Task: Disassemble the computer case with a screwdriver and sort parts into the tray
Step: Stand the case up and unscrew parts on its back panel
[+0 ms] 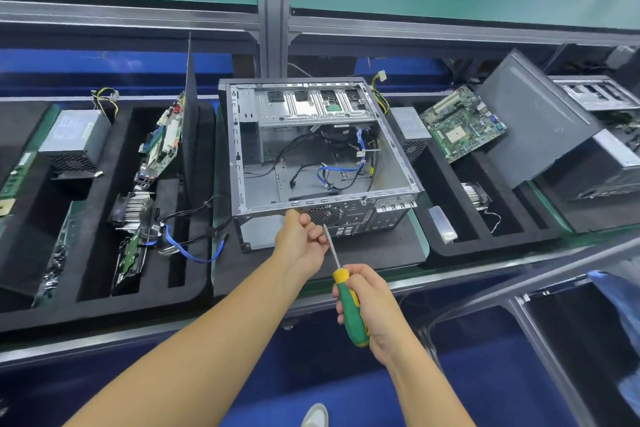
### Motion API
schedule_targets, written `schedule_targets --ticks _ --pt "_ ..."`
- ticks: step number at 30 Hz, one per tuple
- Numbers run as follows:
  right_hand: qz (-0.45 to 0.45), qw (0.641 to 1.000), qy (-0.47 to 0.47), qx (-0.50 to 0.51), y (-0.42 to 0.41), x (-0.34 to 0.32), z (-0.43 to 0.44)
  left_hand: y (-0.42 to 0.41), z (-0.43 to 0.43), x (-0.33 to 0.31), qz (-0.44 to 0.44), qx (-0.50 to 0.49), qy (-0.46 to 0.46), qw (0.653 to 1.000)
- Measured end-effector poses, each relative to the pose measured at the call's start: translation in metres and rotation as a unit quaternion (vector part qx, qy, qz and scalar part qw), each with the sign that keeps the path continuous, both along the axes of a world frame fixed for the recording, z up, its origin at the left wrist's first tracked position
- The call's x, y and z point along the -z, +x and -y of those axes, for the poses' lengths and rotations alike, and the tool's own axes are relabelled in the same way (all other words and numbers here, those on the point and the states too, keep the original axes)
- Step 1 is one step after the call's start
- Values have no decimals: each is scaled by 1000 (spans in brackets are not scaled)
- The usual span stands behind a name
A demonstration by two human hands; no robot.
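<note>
screwdriver (350, 312): long axis runs away from the person, leaning slightly left; tip at the computer case (322, 156) rear panel, beside the fan grille (325, 214) | right hand (370, 302): wrapped round green-yellow handle | left hand (302, 242): fingers curled beside the tip, pinch unclear | case: open side up on black mat (381, 253)

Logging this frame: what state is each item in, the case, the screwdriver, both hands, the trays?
computer case: on its side, open, cables inside.
screwdriver: gripped by the handle, tip at the case's rear.
right hand: grips the screwdriver handle.
left hand: fingers curled at the case's rear edge; hold unclear.
left tray: loaded with parts.
right tray: loaded with parts.
</note>
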State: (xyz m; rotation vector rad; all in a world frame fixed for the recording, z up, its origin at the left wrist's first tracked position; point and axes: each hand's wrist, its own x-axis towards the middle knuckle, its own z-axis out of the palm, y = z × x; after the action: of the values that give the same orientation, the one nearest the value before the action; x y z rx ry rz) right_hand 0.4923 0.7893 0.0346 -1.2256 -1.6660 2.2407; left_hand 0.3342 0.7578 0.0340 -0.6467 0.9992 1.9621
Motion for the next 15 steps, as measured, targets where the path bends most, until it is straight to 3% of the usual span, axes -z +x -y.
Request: schedule_targets --ticks 5,15 --pt "-19 1000 -10 4 3 3 -10 18 22 22 -38 60 74 995" --pt "-119 988 -77 61 -4 10 -28 38 20 48 -205 230 59 950"
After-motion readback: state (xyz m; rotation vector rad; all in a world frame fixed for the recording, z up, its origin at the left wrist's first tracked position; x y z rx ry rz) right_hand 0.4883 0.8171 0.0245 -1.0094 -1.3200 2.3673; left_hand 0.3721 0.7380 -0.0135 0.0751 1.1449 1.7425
